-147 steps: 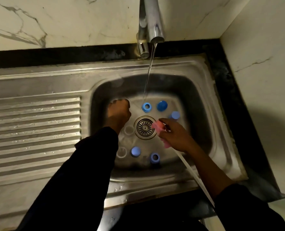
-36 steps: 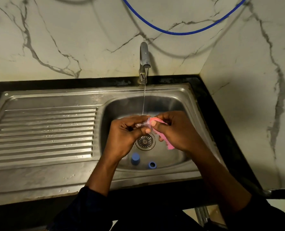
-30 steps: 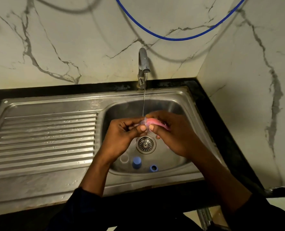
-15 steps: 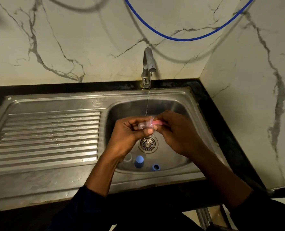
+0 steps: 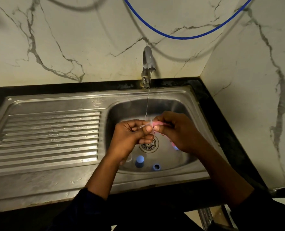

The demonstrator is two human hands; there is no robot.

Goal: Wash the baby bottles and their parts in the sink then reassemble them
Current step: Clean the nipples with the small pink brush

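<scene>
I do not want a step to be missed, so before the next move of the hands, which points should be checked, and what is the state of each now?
1. Water runs from the tap: ok, a thin stream falls onto the fingers.
2. The left hand holds the clear part: ok, pinched under the stream.
3. The right hand holds the pink brush: ok, its tip meets the part.
4. The clear part is clean: cannot tell, too small.
5. The drain is free: ok, the blue cap and the blue ring lie apart from it.
</scene>
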